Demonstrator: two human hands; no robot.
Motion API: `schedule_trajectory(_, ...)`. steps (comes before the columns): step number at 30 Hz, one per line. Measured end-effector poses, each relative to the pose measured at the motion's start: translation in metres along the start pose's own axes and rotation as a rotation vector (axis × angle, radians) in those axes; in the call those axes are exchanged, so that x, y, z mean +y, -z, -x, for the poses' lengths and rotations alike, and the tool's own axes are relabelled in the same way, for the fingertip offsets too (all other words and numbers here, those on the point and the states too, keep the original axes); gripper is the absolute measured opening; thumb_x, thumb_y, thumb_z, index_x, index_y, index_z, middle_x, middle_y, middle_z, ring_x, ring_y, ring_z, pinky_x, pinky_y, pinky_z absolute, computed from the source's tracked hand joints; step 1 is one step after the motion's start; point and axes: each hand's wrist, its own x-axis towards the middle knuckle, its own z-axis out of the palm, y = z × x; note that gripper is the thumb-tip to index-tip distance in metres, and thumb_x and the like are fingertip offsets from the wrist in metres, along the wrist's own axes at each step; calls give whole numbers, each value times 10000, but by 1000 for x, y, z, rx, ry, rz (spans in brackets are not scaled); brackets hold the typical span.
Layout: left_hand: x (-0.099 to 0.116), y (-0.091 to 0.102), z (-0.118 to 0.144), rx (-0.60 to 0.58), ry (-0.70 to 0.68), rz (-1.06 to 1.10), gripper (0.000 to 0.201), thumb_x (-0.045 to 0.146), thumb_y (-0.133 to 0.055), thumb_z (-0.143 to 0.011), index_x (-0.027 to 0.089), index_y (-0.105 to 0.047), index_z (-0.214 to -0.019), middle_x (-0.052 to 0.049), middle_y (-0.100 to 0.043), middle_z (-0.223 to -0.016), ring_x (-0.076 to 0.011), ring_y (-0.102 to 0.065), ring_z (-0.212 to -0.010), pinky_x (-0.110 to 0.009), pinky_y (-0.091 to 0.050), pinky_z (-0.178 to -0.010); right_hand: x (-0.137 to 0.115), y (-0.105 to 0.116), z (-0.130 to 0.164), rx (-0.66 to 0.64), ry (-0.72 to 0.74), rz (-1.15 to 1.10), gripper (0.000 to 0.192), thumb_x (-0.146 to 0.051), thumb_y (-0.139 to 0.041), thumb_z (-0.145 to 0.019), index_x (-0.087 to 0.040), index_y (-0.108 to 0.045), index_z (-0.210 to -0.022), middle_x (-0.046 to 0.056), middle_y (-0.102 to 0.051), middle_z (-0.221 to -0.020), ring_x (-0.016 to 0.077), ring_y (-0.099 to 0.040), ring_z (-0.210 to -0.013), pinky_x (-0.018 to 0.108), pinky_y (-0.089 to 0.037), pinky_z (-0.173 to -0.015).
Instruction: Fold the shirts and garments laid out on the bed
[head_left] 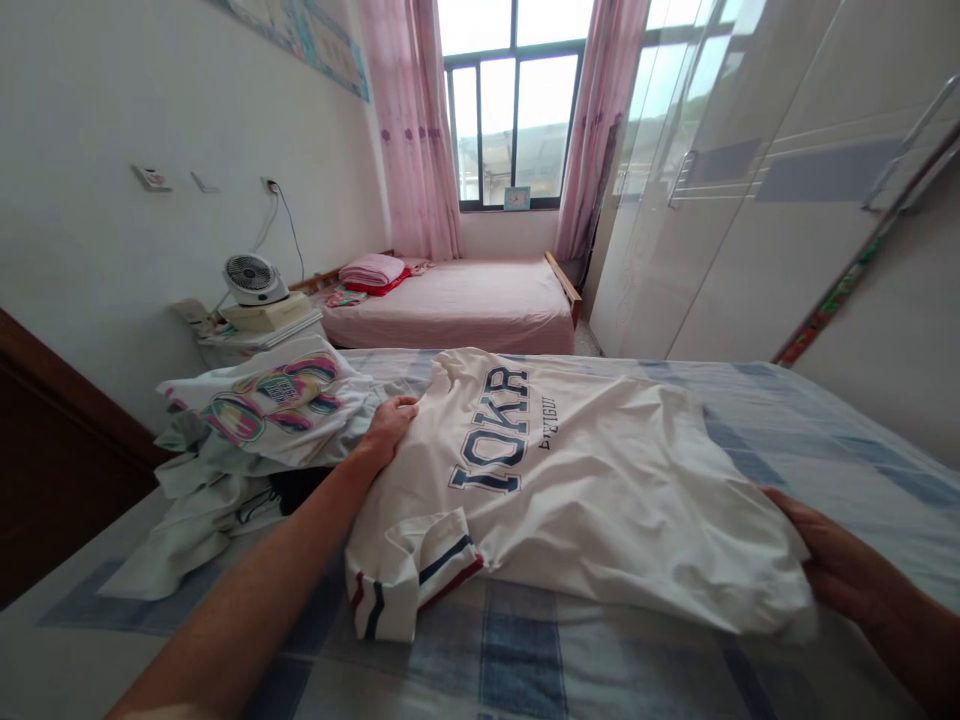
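Note:
A white T-shirt (600, 470) with dark lettering lies spread sideways on the bed, its neck to the left and its hem to the right. Near the neck, my left hand (391, 430) is closed on the shirt's shoulder edge. My right hand (825, 550) grips the hem at the far right, with some fingers hidden by the cloth. One sleeve, banded in navy and red, is bent over at the front left. Wrinkles run across the lower half of the shirt.
Left of the shirt is a heap of clothes topped by a white printed shirt (277, 395). The bed's checked sheet (517, 660) lies underneath. Beyond are a pink bed (480, 300), a small fan (253, 278) on a cabinet, and a glossy wardrobe (735, 220) at right.

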Motion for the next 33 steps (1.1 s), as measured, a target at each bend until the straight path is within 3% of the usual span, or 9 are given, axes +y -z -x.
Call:
schedule_trajectory(6, -8, 20, 9, 190, -163, -164, 393, 255, -519, -692, 171, -595, -1068, 15, -577, -667, -145, -525, -578, -237, -380, -546, -8, 22, -10, 129, 7, 94, 344, -420, -549, -769, -212, -660, -1020, 106, -741, -745, 318, -707, -705, 399, -600, -703)
schedule_trajectory(10, -9, 23, 18, 153, -311, -541, 282, 162, -490, -723, 162, -651, -954, -80, -634, -859, -217, -595, -784, -306, -441, -729, -5, 28, -19, 120, 184, 293, 322, -475, -512, -758, -251, -659, -936, 98, -737, -734, 330, -705, -741, 427, -596, -729)
schedule_trajectory(14, 1, 10, 20, 34, -475, -586, 289, 84, -528, -678, 175, -681, -906, -112, -603, -1121, -254, -542, -1063, -324, -395, -933, 1, 26, -23, 110, 258, 370, 319, -502, -505, -741, -265, -645, -902, 90, -734, -732, 330, -703, -770, 427, -591, -757)
schedule_trajectory(18, 14, -13, 9, -193, -393, -495, 133, 132, -578, -655, 174, -695, -703, -38, -658, -758, -195, -603, -772, -268, -440, -756, 3, 26, -23, 87, 392, 500, 348, -494, -458, -776, -242, -660, -905, 101, -730, -714, 335, -703, -738, 436, -589, -746)
schedule_trajectory(20, 18, -22, 1, -230, -316, -450, 81, 169, -595, -646, 160, -673, -623, -18, -611, -603, -173, -577, -645, -261, -423, -650, 4, 27, -23, 72, 488, 609, 393, -499, -424, -798, -228, -674, -932, 105, -731, -714, 328, -704, -710, 438, -590, -736)
schedule_trajectory(24, 18, -28, -11, -256, -146, -339, 136, 256, -674, -601, 142, -623, -548, 3, -515, -452, -129, -476, -464, -245, -332, -479, 4, 28, -20, 100, 273, 352, 303, -440, -498, -769, -245, -678, -915, 95, -740, -748, 311, -706, -706, 407, -597, -711)
schedule_trajectory(26, 17, -26, -13, -301, -66, -266, 208, 310, -714, -575, 141, -603, -529, 24, -460, -406, -98, -396, -394, -234, -268, -421, 4, 25, -18, 108, 184, 176, 220, -390, -557, -740, -256, -672, -871, 75, -746, -788, 295, -707, -723, 381, -599, -715)
schedule_trajectory(29, 20, -27, -11, -370, 23, -127, 261, 362, -738, -570, 140, -601, -573, 46, -438, -413, -71, -356, -367, -213, -236, -390, 2, 21, -15, 108, 185, 104, 129, -336, -593, -714, -250, -656, -786, 66, -747, -795, 271, -708, -713, 338, -599, -692)
schedule_trajectory(33, 26, -36, -12, -388, 102, 70, 264, 365, -724, -608, 145, -595, -676, 19, -536, -512, -101, -483, -434, -210, -362, -423, 3, 21, -16, 99, 251, 198, 155, -345, -570, -726, -240, -652, -806, 78, -739, -747, 276, -706, -695, 343, -597, -659)
